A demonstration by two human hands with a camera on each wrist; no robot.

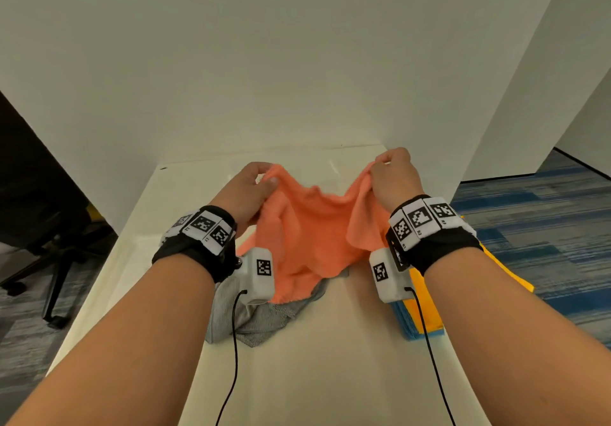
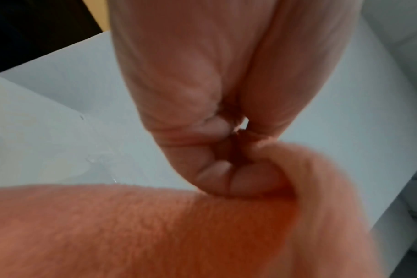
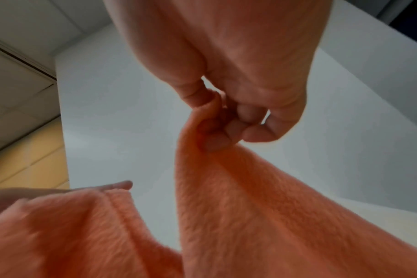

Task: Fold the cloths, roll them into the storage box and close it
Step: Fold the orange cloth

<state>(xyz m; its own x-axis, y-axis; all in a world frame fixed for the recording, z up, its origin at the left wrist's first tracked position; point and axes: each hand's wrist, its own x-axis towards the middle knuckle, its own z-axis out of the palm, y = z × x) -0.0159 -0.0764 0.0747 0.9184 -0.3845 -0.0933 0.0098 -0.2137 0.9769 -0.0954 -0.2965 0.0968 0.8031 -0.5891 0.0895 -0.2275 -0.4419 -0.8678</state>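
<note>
An orange cloth [image 1: 314, 233] hangs slack above the white table [image 1: 297, 359], held up at two corners. My left hand [image 1: 251, 187] pinches its left corner, and my right hand [image 1: 393, 174] pinches the right corner. The left wrist view shows curled fingers [image 2: 226, 175] clamped on the orange cloth [image 2: 155, 225]. In the right wrist view, the thumb and fingers [image 3: 217, 139] pinch the orange cloth [image 3: 250, 206]. A crumpled grey cloth [image 1: 261, 316] lies on the table under the hanging edge. The storage box is not in view.
Flat yellow and blue cloths [image 1: 426, 313] are stacked at the table's right edge. White walls [image 1: 297, 61] enclose the table at the back and sides. A black office chair [image 1: 49, 227] stands on the floor at the left.
</note>
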